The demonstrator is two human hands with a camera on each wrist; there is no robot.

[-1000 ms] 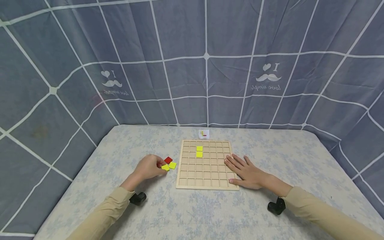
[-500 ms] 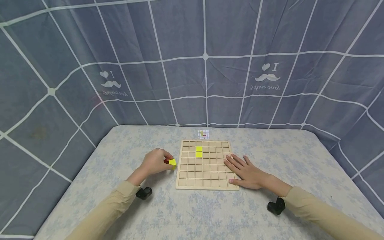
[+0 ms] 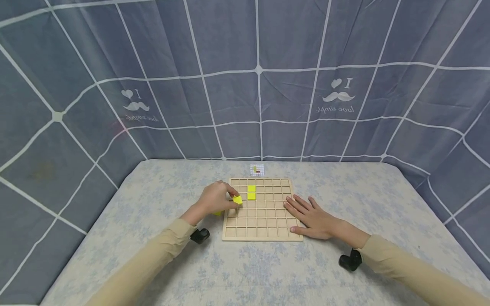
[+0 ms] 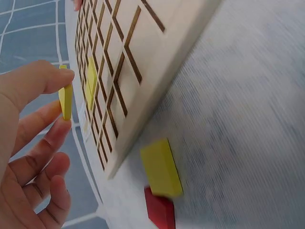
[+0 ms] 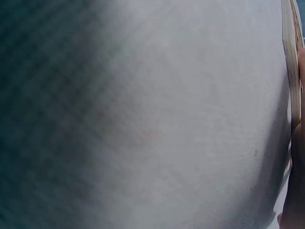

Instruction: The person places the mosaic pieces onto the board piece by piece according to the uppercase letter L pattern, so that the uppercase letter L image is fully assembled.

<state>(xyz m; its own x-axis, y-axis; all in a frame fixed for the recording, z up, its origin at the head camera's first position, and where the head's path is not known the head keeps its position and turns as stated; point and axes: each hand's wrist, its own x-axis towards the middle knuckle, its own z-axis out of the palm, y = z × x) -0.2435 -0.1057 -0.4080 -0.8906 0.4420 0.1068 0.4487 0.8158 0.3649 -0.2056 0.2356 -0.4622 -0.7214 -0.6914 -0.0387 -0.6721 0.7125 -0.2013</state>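
My left hand (image 3: 217, 198) pinches a yellow square tile (image 4: 66, 98) between thumb and fingertips, above the left part of a wooden grid board (image 3: 264, 232). Two yellow tiles (image 3: 251, 192) lie in neighbouring cells of one column, near the board's far side. My right hand (image 3: 315, 220) lies flat with spread fingers on the board's right edge. In the left wrist view, another yellow tile (image 4: 161, 168) and a red tile (image 4: 160, 210) lie on the cloth beside the board, touching or overlapping. The left hand hides most of these loose tiles in the head view.
A small card (image 3: 257, 170) with a printed colored grid lies just beyond the board. Patterned cloth covers the table (image 3: 245, 272). A grey-blue curtain (image 3: 229, 97) with white lines hangs behind and at both sides.
My left hand has picked up a yellow tile from beside the board and carried it right, over the board's left part. The right hand has stayed on the board's edge.
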